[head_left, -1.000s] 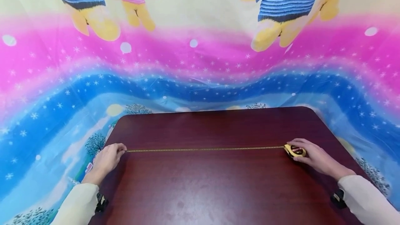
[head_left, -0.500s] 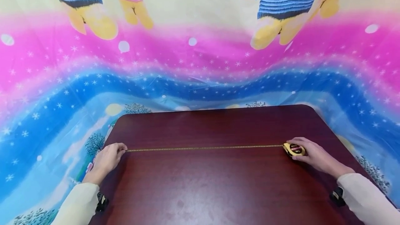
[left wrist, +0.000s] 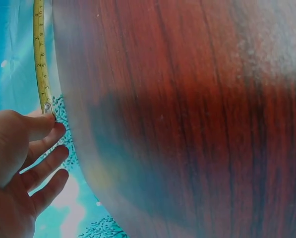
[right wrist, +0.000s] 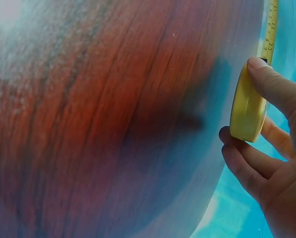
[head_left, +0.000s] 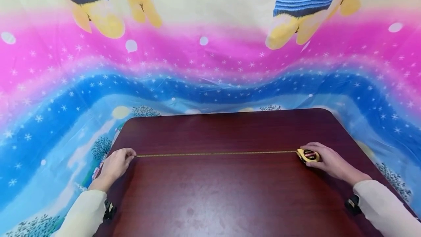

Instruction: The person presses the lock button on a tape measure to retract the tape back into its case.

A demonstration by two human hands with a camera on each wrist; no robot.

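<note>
A yellow tape measure case lies on the dark red-brown table near its right side, and my right hand grips it with thumb and fingers curled round it. Its thin yellow tape runs straight across the tabletop to the left edge. There my left hand pinches the tape's metal end hook at the table's left edge, fingers curled below it. The tape's printed numbers show in the left wrist view.
A bright cloth with pink and blue bands, snowflakes and cartoon bears hangs behind and around the table. The table's far edge has rounded corners. Both arms wear cream sleeves with dark wrist mounts.
My right hand and the case have slid slightly toward the far side and a little left. The tape line has shifted the same way. My left hand holds its spot.
</note>
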